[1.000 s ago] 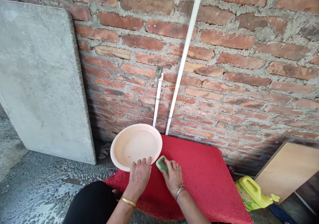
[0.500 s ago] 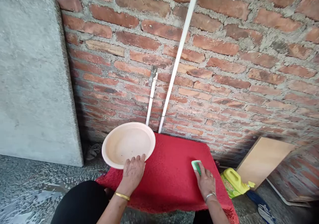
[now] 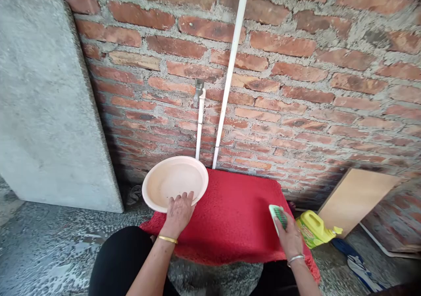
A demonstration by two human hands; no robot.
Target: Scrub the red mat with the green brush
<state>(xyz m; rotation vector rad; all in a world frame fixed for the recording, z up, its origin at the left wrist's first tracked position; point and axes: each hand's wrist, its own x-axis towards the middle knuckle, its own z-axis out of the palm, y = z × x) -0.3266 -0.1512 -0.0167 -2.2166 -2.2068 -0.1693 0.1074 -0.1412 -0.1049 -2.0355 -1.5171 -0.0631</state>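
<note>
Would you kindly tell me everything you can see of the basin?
The basin is round, shallow-looking and pale peach, apparently plastic, with a smooth, broad rim. Its open side faces up, with a few dark specks inside near the fingers; whether it holds any water is unclear. It is at the left end of the red cloth, partly beyond its edge; what supports it underneath is hidden. The left hand has its fingers over the near rim.
</note>
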